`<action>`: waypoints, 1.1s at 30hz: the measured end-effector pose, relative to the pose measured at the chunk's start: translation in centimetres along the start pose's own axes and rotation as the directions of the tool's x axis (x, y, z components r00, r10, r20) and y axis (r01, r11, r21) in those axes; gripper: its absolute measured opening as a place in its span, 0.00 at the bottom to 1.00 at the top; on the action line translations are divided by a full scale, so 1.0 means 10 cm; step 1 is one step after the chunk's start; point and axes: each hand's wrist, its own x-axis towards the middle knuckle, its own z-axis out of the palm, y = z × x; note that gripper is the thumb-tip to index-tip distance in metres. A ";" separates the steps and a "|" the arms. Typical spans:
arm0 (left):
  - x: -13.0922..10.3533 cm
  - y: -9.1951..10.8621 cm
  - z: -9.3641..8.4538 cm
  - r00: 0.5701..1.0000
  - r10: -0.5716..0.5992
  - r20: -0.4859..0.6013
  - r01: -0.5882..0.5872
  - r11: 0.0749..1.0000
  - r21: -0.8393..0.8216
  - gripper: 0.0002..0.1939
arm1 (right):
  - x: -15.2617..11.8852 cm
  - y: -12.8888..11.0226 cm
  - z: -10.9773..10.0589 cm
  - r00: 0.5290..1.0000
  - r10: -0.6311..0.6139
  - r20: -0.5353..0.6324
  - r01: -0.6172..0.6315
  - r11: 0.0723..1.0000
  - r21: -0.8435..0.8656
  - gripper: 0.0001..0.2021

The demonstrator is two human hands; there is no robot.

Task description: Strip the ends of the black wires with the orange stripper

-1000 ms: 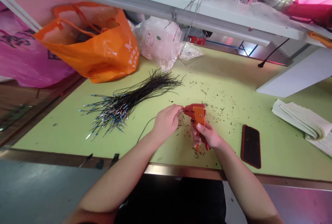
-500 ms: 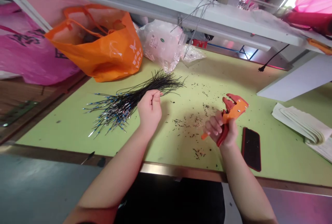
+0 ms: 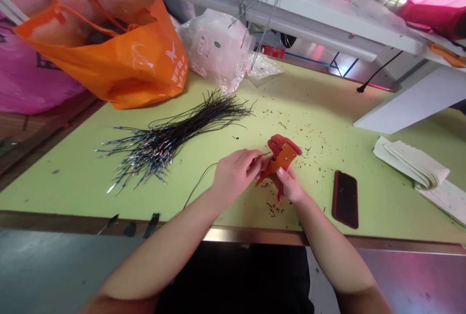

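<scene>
Pinched between the fingers of my left hand [image 3: 238, 171] is a thin black wire [image 3: 199, 180]. Its tail trails down toward the table's front edge, and its short end points at the jaws of the orange and red wire stripper [image 3: 286, 155]. My right hand [image 3: 287, 184] is wrapped round the stripper's handles, close beside my left hand. To the left lies a bundle of black wires [image 3: 196, 122] with blue and silvery tips at its near end. Small dark scraps [image 3: 274, 209] are scattered on the green table [image 3: 313, 95] around the tool.
An orange bag [image 3: 141, 71] and clear plastic bags [image 3: 218, 52] stand at the back left. On the right are a phone [image 3: 345, 200], folded papers [image 3: 411, 161] and a white panel [image 3: 407, 103]. A white shelf [image 3: 320, 18] crosses above the table.
My left hand has moved from the bundle toward the tool, with a single wire now visible in it. My right hand has brought the stripper left, and the view has shifted slightly.
</scene>
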 end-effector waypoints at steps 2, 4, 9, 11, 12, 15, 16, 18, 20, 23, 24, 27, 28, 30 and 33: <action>0.00 0.03 0.00 0.999 0.035 -0.015 -0.034 0.999 0.025 0.10 | 0.00 0.03 0.00 1.000 0.012 -0.026 -0.012 1.000 -0.005 0.29; 0.00 0.07 -0.01 0.997 0.068 -0.034 -0.067 0.997 0.041 0.09 | -0.01 0.07 -0.01 0.998 0.016 -0.064 -0.016 1.000 -0.003 0.31; -0.01 0.13 -0.02 0.991 0.116 -0.067 -0.113 0.992 0.052 0.09 | -0.01 0.12 -0.04 0.997 0.040 -0.063 -0.038 0.999 0.031 0.32; -0.01 0.14 -0.02 0.988 0.142 -0.059 -0.139 0.989 0.056 0.08 | -0.01 0.12 -0.05 0.997 0.047 -0.055 -0.044 0.998 0.051 0.30; -0.01 0.15 -0.03 0.986 0.156 -0.053 -0.153 0.986 0.062 0.08 | -0.01 0.12 -0.06 0.997 0.049 -0.053 -0.046 0.997 0.058 0.29; -0.01 0.16 -0.04 0.980 0.188 -0.060 -0.183 0.980 0.083 0.08 | -0.01 0.10 -0.07 0.996 0.064 -0.059 -0.060 0.996 0.063 0.27; 0.00 0.17 -0.05 0.979 0.194 -0.070 -0.187 0.979 0.084 0.08 | -0.01 0.08 -0.07 0.995 0.077 -0.065 -0.073 0.996 0.057 0.27; 0.00 0.17 -0.05 0.977 0.195 -0.089 -0.189 0.979 0.078 0.07 | -0.02 0.07 -0.07 0.991 0.105 -0.085 -0.101 0.994 0.044 0.28; 0.00 0.17 -0.06 0.978 0.189 -0.094 -0.182 0.980 0.077 0.06 | -0.02 0.06 -0.07 0.988 0.119 -0.102 -0.116 0.993 0.037 0.30; 0.00 0.18 -0.06 0.978 0.181 -0.100 -0.174 0.982 0.077 0.06 | -0.02 0.08 -0.07 0.988 0.113 -0.105 -0.109 0.993 0.037 0.31; 0.00 0.19 -0.05 0.978 0.181 -0.105 -0.174 0.982 0.073 0.05 | -0.03 0.09 -0.07 0.989 0.106 -0.103 -0.102 0.994 0.038 0.30; 0.00 0.20 -0.06 0.974 0.192 -0.124 -0.186 0.981 0.057 0.04 | -0.03 0.13 -0.09 0.993 0.076 -0.090 -0.073 0.996 0.042 0.29; 0.00 0.20 -0.06 0.973 0.195 -0.127 -0.189 0.980 0.057 0.04 | -0.03 0.14 -0.09 0.994 0.065 -0.084 -0.061 0.997 0.043 0.28; 0.01 0.20 -0.06 0.971 0.198 -0.132 -0.190 0.979 0.067 0.04 | -0.04 0.16 -0.11 0.996 0.045 -0.072 -0.042 0.998 0.039 0.28; 0.01 0.20 -0.06 0.971 0.194 -0.136 -0.184 0.979 0.081 0.04 | -0.04 0.17 -0.13 0.998 0.027 -0.060 -0.026 1.000 0.012 0.28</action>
